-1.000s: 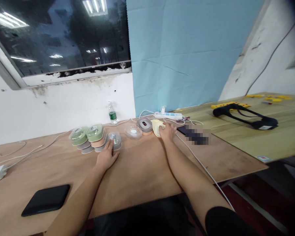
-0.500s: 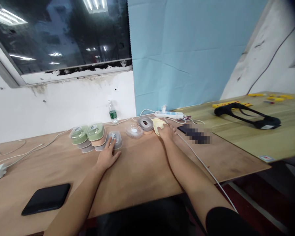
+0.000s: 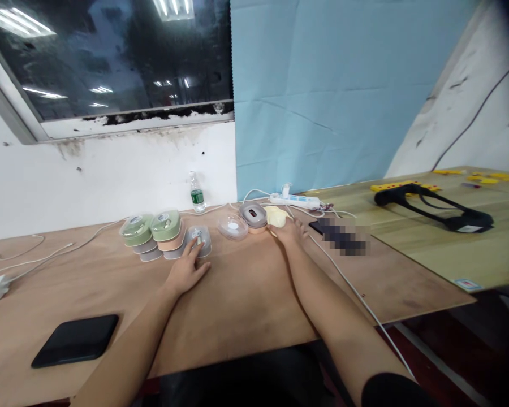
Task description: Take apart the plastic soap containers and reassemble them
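My left hand (image 3: 189,268) lies with its fingers spread, the fingertips on the front of a small grey container (image 3: 206,249) with a clear lid. To its left, boxes of the same kind stand in two stacks, a green one (image 3: 136,236) and another green one (image 3: 164,229) on top, with grey and peach ones below. My right hand (image 3: 289,230) is open beside a pale yellow piece (image 3: 276,216), thumb at its near edge and fingers apart to the right. Left of that piece, a grey container (image 3: 253,213) sits on a peach one (image 3: 258,230), next to a loose clear lid (image 3: 232,226).
Behind stand a water bottle (image 3: 197,196) and a white power strip (image 3: 294,200) with cables. A dark, partly blurred-out object (image 3: 343,240) lies right, a black phone-like slab (image 3: 76,340) front left. On the adjoining table are a black strapped frame (image 3: 432,208) and yellow pieces.
My right hand has shifted slightly, its thumb now at the near edge of the yellow piece, more of which shows. My left hand stays at the grey container. The view has shifted a little.
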The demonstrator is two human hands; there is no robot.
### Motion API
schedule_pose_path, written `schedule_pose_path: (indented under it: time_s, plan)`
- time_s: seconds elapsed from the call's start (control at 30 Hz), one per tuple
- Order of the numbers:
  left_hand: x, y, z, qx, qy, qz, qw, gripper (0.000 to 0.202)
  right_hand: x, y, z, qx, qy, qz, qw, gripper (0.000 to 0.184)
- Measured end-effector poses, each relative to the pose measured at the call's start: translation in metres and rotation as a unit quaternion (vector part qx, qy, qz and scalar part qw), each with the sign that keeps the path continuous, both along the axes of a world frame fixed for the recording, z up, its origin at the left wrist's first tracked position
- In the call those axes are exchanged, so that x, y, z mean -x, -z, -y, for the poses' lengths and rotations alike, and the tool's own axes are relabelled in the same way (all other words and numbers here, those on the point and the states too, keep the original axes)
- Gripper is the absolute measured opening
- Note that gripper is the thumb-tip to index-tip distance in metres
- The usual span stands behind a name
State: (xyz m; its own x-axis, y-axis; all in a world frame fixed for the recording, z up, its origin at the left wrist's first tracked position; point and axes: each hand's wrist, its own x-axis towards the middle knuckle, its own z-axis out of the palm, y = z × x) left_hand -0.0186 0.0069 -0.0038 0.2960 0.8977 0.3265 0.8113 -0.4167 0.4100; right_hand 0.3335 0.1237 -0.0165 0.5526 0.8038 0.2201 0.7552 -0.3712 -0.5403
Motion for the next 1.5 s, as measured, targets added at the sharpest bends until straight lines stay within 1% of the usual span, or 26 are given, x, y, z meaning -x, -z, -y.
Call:
schedule_pose_path:
  time_s: [0.27,0.33,0.43,0.47,0.53,0.6,0.67,0.73,0.77,0.8,0.87,0.93,1.0,1.03,1.07,1.13,1.2,1.23,1.3,1.33,1.4,1.47,1.5]
  plan:
    - [0.001,0.003,-0.001,0.007,-0.004,0.01,1.0,0.059,0.003,-0.001,0.002,0.016,-0.018,-0.004,1.0,0.103]
    - [0.001,0.003,-0.002,0.008,-0.002,0.009,1.0,0.059,0.003,0.0,0.001,0.015,-0.019,-0.003,1.0,0.102]
    - [0.001,0.002,-0.002,0.009,0.0,0.014,1.0,0.06,0.003,0.0,-0.001,0.003,-0.008,-0.013,1.0,0.093]
    - [0.001,0.002,-0.002,0.01,-0.001,0.016,1.0,0.061,0.003,-0.001,0.0,-0.009,-0.001,-0.016,1.0,0.091]
    - [0.001,0.002,-0.002,0.011,-0.001,0.017,1.0,0.061,0.003,-0.005,0.002,-0.06,0.006,-0.007,0.998,0.086]
    - [0.001,0.003,-0.002,0.008,0.001,0.019,1.0,0.061,0.006,-0.011,0.007,-0.13,-0.016,0.02,0.991,0.081]
    - [0.001,0.004,-0.003,0.002,0.004,0.028,1.0,0.062,0.013,-0.018,0.015,-0.18,-0.081,0.052,0.979,0.076]
    - [0.001,0.005,-0.003,-0.006,0.01,0.041,0.999,0.063,0.024,-0.025,0.024,-0.205,-0.178,0.069,0.96,0.074]
    - [0.0,0.005,-0.003,-0.01,0.013,0.048,0.999,0.063,0.032,-0.027,0.029,-0.216,-0.235,0.067,0.945,0.075]
    - [0.0,0.005,-0.003,-0.015,0.013,0.056,0.998,0.064,0.042,-0.029,0.034,-0.228,-0.296,0.058,0.926,0.077]
    - [-0.001,0.003,-0.002,-0.022,0.009,0.08,0.996,0.07,0.064,-0.031,0.045,-0.24,-0.427,0.029,0.871,0.08]
    - [-0.002,0.001,0.0,-0.031,0.002,0.115,0.993,0.082,0.089,-0.03,0.057,-0.21,-0.535,-0.018,0.818,0.077]
    - [-0.002,-0.001,0.001,-0.043,-0.01,0.144,0.989,0.09,0.113,-0.026,0.065,-0.156,-0.617,-0.092,0.766,0.064]
    - [-0.002,-0.002,0.002,-0.047,-0.019,0.15,0.987,0.09,0.123,-0.023,0.068,-0.115,-0.638,-0.139,0.749,0.055]
    - [-0.001,-0.003,0.002,-0.049,-0.028,0.15,0.987,0.087,0.131,-0.021,0.069,-0.07,-0.638,-0.191,0.743,0.048]
    - [0.001,-0.004,0.002,-0.045,-0.034,0.142,0.988,0.076,0.142,-0.017,0.068,0.009,-0.601,-0.286,0.747,0.044]
    - [0.003,-0.003,0.002,-0.024,-0.025,0.135,0.99,0.068,0.141,-0.015,0.063,0.065,-0.554,-0.326,0.763,0.039]
    - [0.003,-0.003,0.003,-0.01,-0.02,0.13,0.991,0.066,0.138,-0.014,0.061,0.086,-0.542,-0.319,0.773,0.037]
    - [0.003,-0.003,0.003,0.014,-0.012,0.113,0.993,0.062,0.127,-0.014,0.056,0.101,-0.541,-0.246,0.798,0.036]
    - [0.002,-0.003,0.004,0.024,-0.007,0.097,0.995,0.059,0.121,-0.014,0.055,0.089,-0.545,-0.186,0.812,0.038]
    - [-0.002,-0.004,0.004,0.047,0.013,0.047,0.998,0.053,0.111,-0.016,0.052,0.034,-0.547,-0.057,0.835,0.042]
    - [-0.006,-0.005,0.005,0.072,0.038,-0.012,0.997,0.048,0.103,-0.019,0.048,-0.041,-0.515,0.03,0.856,0.043]
    - [-0.008,-0.005,0.005,0.081,0.046,-0.037,0.995,0.046,0.099,-0.02,0.046,-0.076,-0.486,0.046,0.869,0.042]
